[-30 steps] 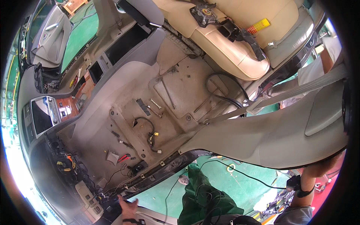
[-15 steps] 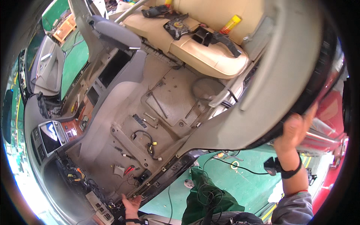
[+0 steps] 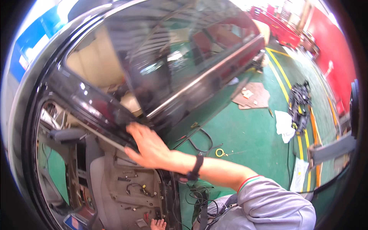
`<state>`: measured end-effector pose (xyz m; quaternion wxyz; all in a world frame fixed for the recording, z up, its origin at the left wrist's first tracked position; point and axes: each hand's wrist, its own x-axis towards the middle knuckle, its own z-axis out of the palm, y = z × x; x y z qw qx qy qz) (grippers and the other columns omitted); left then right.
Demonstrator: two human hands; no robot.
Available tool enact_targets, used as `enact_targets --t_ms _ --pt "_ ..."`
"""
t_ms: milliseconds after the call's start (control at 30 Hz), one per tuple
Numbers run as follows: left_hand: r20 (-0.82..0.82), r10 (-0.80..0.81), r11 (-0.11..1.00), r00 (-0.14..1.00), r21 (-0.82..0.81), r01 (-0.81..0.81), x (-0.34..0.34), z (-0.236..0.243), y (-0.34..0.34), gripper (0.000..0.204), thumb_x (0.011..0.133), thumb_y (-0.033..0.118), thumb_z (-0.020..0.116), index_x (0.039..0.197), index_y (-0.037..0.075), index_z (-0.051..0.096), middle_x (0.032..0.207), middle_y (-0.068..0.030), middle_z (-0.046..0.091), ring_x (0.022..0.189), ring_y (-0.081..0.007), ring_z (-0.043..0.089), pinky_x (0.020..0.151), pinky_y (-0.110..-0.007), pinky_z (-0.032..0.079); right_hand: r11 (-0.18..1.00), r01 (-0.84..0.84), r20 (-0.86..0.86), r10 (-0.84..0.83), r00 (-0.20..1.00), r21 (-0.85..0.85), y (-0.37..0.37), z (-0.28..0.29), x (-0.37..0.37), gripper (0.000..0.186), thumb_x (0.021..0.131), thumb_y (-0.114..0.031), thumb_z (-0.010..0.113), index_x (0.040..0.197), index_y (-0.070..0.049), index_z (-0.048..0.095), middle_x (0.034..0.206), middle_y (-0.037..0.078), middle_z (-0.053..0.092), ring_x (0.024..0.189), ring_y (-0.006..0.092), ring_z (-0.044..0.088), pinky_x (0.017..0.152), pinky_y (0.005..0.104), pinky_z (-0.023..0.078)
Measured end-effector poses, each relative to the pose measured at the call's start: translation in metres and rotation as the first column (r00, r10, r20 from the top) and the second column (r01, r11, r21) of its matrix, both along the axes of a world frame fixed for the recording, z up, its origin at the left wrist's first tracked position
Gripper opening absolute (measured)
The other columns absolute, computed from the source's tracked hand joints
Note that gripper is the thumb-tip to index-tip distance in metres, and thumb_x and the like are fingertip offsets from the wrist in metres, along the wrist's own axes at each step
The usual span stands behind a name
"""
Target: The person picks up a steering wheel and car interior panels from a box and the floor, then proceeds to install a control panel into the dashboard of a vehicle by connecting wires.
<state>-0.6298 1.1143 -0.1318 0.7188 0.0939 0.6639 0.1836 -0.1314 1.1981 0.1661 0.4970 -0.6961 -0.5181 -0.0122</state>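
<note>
My right hand [image 3: 147,147] is open, fingers extended, at the car's black centre pillar [image 3: 92,101], beside the dark rear door [image 3: 191,92]; whether it presses on the paint I cannot tell. A dark strap circles that wrist. Low in the picture, my left hand [image 3: 158,224] has its fingers apart at the cabin's sill, mostly cut off. Inside the stripped cabin lie a yellow-tagged cable [image 3: 136,188] and small parts on the beige floor [image 3: 117,207]. The beige rear seat [image 3: 90,57] shows through the opening above the pillar.
On the green floor [image 3: 245,142] are a cardboard sheet [image 3: 251,99], a white cloth [image 3: 284,124], a dark dismantled assembly [image 3: 301,103], cables and a yellow ring [image 3: 219,152]. A grey arm-like part [image 3: 329,151] juts in at right. A red wall [image 3: 331,50] stands behind.
The view has swung up and rightward from the cabin to the car's outside. My right hand has moved from the trim at right to the pillar's outer face at centre.
</note>
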Motion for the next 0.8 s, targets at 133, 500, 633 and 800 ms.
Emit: enact_targets --t_ms 133,500,633,800 --pt "0.206 -0.334 0.943 0.920 0.067 0.327 -0.044 -0.050 -0.005 0.017 0.096 0.019 0.056 0.102 0.005 0.063 0.098 -0.0082 0.066 0.103 -0.0268 0.062 0.086 -0.043 0.052 0.983 -0.007 -0.440 -0.076 0.895 -0.183 -0.128 -0.025 -0.023 0.043 0.091 -0.028 0.061 0.120 0.004 0.057 0.117 0.024 0.062 0.111 0.0384 0.060 0.096 0.0441 0.048" --pt "0.146 -0.733 0.676 0.664 0.053 0.735 0.041 0.023 -0.050 0.012 0.092 0.021 0.058 0.090 0.011 0.065 0.085 -0.0060 0.067 0.083 -0.0216 0.063 0.074 -0.035 0.052 0.899 0.312 -0.547 -0.436 0.715 -0.308 -0.360 0.000 0.011 0.032 0.093 -0.020 0.059 0.115 0.003 0.063 0.103 0.019 0.071 0.096 0.0287 0.070 0.086 0.0371 0.055" --pt "0.033 -0.785 0.616 0.618 0.143 0.775 0.048 0.055 -0.062 0.013 0.093 0.023 0.058 0.088 0.011 0.061 0.088 -0.0049 0.063 0.090 -0.0226 0.062 0.079 -0.037 0.051 0.908 0.288 -0.572 -0.416 0.707 -0.304 -0.386 0.012 0.028 0.031 0.093 -0.020 0.059 0.115 0.002 0.063 0.102 0.018 0.072 0.096 0.0277 0.071 0.085 0.0363 0.055" --pt "-0.441 -0.892 -0.029 0.099 0.273 0.962 0.088 0.097 -0.085 0.016 0.093 0.020 0.061 0.089 0.004 0.063 0.081 -0.0113 0.065 0.078 -0.0213 0.059 0.071 -0.040 0.049 0.905 0.326 -0.564 -0.425 0.708 -0.273 -0.448 0.003 0.064 0.029 0.094 -0.019 0.058 0.114 0.002 0.064 0.100 0.018 0.072 0.094 0.0284 0.070 0.085 0.0371 0.055"
